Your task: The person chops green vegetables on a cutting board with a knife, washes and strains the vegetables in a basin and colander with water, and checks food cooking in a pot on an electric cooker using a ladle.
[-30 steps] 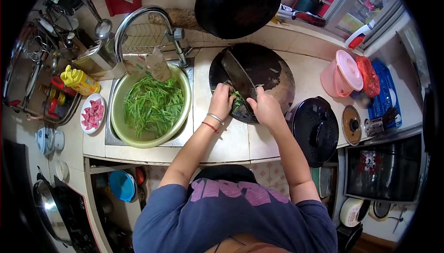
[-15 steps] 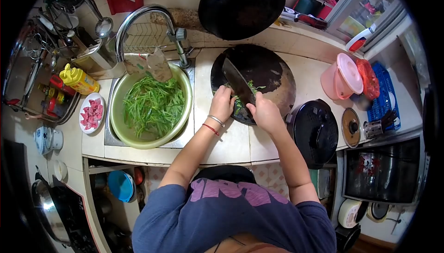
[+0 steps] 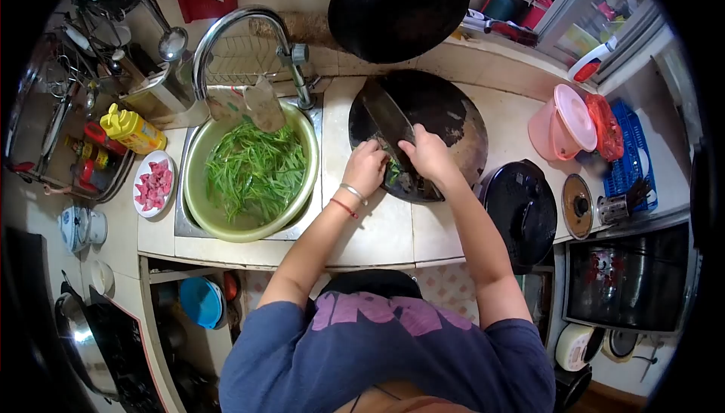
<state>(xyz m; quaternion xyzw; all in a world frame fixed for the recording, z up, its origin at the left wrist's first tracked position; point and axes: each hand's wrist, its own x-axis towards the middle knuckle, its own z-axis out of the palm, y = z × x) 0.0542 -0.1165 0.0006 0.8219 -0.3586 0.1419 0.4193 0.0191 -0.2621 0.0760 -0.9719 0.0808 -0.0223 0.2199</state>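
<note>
A dark cleaver (image 3: 387, 113) stands over the round black chopping board (image 3: 464, 137), its blade slanting up and to the left. My right hand (image 3: 427, 152) is wrapped round the cleaver's handle end. Left of the blade, my left hand (image 3: 366, 165) has its fingers bent together on some green leaves (image 3: 394, 171) on the board. The leaves are mostly hidden by the hand and the blade.
A green basin (image 3: 311, 179) of leafy greens (image 3: 257, 167) sits in the sink under a tap (image 3: 198, 58). Left of it lies a plate of pink meat (image 3: 154, 186). A black lidded cooker (image 3: 521, 213) and a pink bucket (image 3: 545, 135) stand right. A black pan (image 3: 400, 9) hangs behind.
The cleaver has shifted slightly against the board, and green pieces seen right of the blade half a second ago no longer show. Both hands keep their hold. The whole view has shifted a little.
</note>
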